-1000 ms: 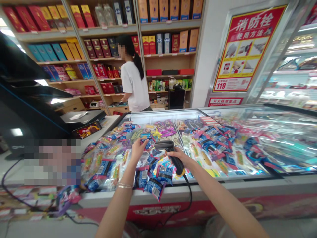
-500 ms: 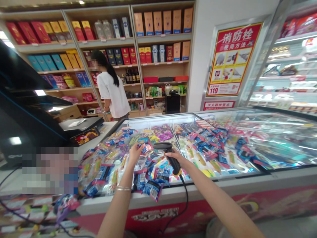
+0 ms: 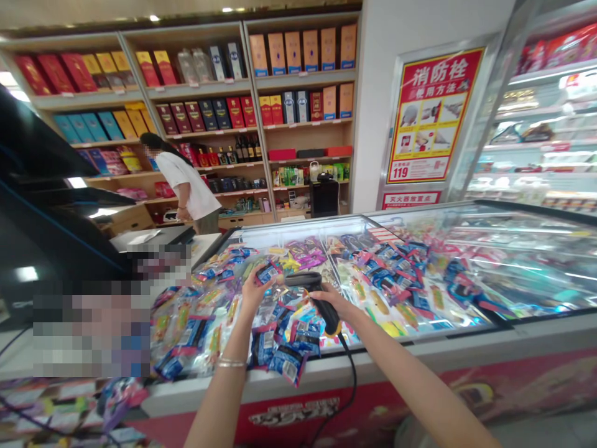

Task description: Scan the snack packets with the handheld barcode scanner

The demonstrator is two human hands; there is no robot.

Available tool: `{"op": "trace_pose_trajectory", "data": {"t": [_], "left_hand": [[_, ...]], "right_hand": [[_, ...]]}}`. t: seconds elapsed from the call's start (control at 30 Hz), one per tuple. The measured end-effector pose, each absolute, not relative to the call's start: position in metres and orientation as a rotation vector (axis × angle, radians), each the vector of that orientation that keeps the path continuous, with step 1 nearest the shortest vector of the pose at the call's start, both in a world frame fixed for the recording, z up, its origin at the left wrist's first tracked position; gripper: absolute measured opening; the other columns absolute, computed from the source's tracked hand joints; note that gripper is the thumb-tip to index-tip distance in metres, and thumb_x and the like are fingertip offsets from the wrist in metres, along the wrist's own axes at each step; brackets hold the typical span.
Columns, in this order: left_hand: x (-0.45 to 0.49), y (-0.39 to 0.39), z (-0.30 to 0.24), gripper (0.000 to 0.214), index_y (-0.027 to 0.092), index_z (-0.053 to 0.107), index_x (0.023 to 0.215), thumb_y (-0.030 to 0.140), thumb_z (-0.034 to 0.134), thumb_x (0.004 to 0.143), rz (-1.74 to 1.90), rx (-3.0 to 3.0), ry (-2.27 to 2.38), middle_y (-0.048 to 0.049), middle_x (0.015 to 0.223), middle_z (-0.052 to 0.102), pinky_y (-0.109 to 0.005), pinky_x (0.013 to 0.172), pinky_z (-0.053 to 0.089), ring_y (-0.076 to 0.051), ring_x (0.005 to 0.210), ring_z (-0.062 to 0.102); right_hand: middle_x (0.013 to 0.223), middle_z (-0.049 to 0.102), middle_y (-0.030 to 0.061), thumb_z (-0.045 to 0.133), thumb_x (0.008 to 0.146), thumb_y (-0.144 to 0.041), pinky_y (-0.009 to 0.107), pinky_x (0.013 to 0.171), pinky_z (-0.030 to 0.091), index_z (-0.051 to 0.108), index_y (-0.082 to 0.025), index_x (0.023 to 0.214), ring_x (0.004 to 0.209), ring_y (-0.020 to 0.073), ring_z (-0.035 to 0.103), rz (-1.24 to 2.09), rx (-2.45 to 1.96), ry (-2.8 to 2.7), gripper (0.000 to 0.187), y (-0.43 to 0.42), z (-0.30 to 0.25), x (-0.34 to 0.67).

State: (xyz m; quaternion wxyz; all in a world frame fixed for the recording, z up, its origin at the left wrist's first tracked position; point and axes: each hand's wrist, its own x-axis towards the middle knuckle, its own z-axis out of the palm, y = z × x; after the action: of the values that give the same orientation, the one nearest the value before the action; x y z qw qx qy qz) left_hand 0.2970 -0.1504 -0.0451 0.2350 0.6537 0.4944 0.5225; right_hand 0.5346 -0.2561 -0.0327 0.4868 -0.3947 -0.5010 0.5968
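My left hand [image 3: 254,290] pinches a small blue-and-pink snack packet [image 3: 267,272] above the glass top of the display case. Facing it from the right is a black barcode scanner [image 3: 308,280], its handle wrapped by the fingers of my right hand [image 3: 332,300]. The scanner's head points at the packet, a small gap apart. From the handle's bottom a black cable [image 3: 353,367] runs down over the case's front. Below my hands several blue snack packets [image 3: 286,361] lie piled near the front edge.
Many wrapped snacks [image 3: 392,270] are spread across the glass-topped case [image 3: 433,348]. At left stand a dark monitor [image 3: 41,205] and a counter. Behind, a person in a white shirt [image 3: 189,186] leans beside shelves of boxed bottles [image 3: 291,53].
The packet in my left hand has tilted and shows more of its face. The scanner has shifted slightly left. The person behind has moved left and bent forward.
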Motion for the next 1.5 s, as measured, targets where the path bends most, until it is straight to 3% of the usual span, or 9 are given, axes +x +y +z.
{"op": "trace_pose_trajectory", "data": {"t": [0.37, 1.5], "left_hand": [[0.3007, -0.1568, -0.0366, 0.07, 0.017, 0.063, 0.121, 0.041, 0.077, 0.056, 1.246, 1.848, 1.551, -0.0047, 0.085, 0.073, -0.032, 0.074, 0.051, -0.024, 0.079, 0.066], [0.3004, -0.1525, -0.0419, 0.072, 0.016, 0.06, 0.123, 0.039, 0.077, 0.058, 1.171, 1.897, 1.405, -0.0092, 0.102, 0.071, -0.037, 0.087, 0.051, -0.027, 0.095, 0.066]], "right_hand": [[0.058, 0.058, -0.0013, 0.071, 0.063, -0.043, 0.023, 0.043, 0.042, 0.062, -0.015, 0.081, 0.043, 0.0102, 0.052, 1.413, -0.921, -1.204, 0.034, -0.2587, -0.0284, 0.5351], [0.06, 0.059, 0.0005, 0.072, 0.062, -0.038, 0.023, 0.048, 0.039, 0.066, -0.012, 0.076, 0.05, 0.0105, 0.049, 1.395, -0.924, -1.313, 0.03, -0.2542, -0.0307, 0.537]]}}
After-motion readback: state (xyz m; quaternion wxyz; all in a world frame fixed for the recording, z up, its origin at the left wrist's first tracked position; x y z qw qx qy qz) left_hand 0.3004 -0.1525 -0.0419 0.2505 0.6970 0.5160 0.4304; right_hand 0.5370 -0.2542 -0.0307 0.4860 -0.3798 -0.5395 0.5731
